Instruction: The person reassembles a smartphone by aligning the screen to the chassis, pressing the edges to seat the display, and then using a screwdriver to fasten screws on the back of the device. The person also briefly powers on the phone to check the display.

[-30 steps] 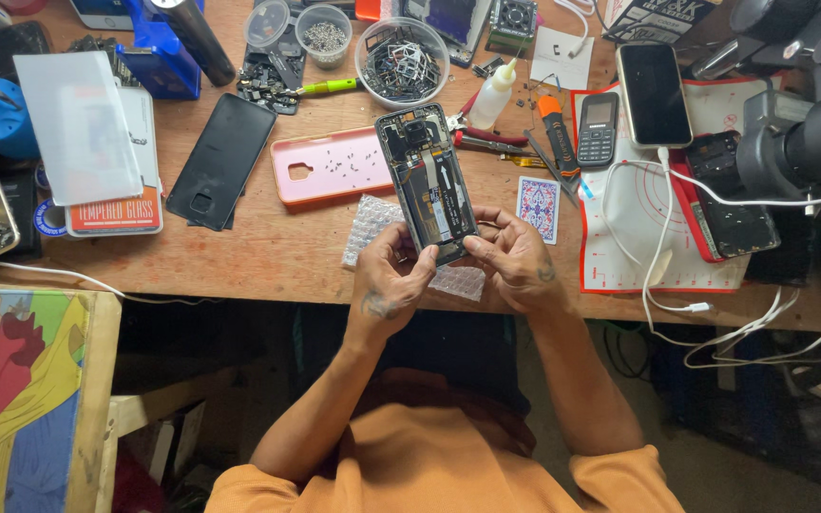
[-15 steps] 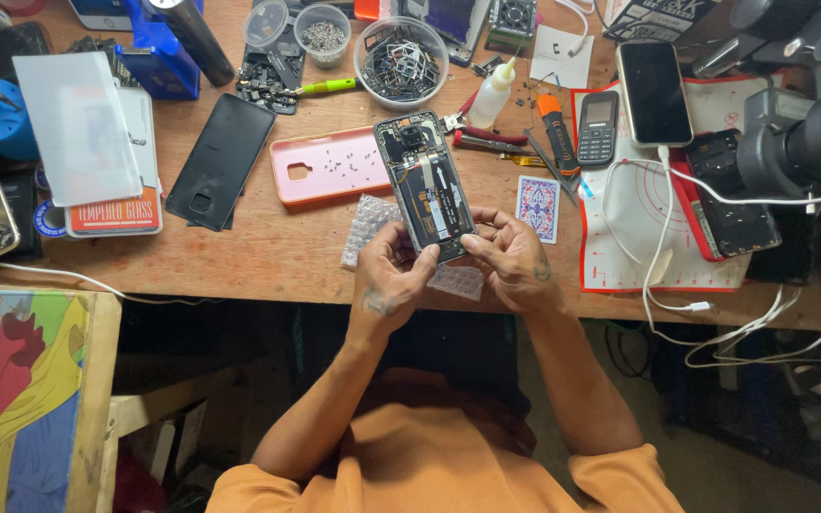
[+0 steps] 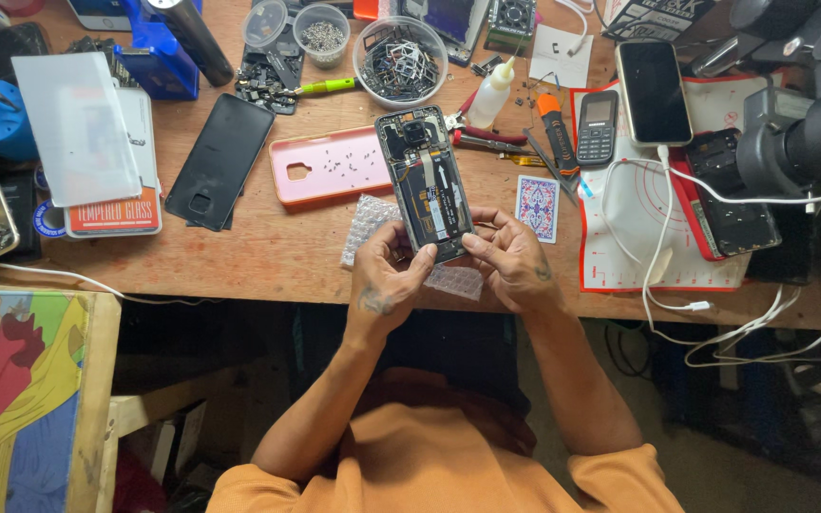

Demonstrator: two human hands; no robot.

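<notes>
Opened phone [image 3: 427, 180] tilted slightly left.

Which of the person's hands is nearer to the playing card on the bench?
The right hand. It holds the opened phone just below and left of the playing card; the left hand is farther off, beyond the phone.

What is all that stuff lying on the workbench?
opened phone: one, black, held over the bench's near edge
pink case: one, left of the phone, small screws on it
back cover: one, black, left of the case
bubble wrap: one piece, clear, under the hands
bowl: one, clear, metal parts inside
keypad phone: one, dark, right of centre
playing card: one, blue, beside the right hand
bench: one, wooden
left hand: grips the phone's lower left
right hand: grips its lower right
</notes>
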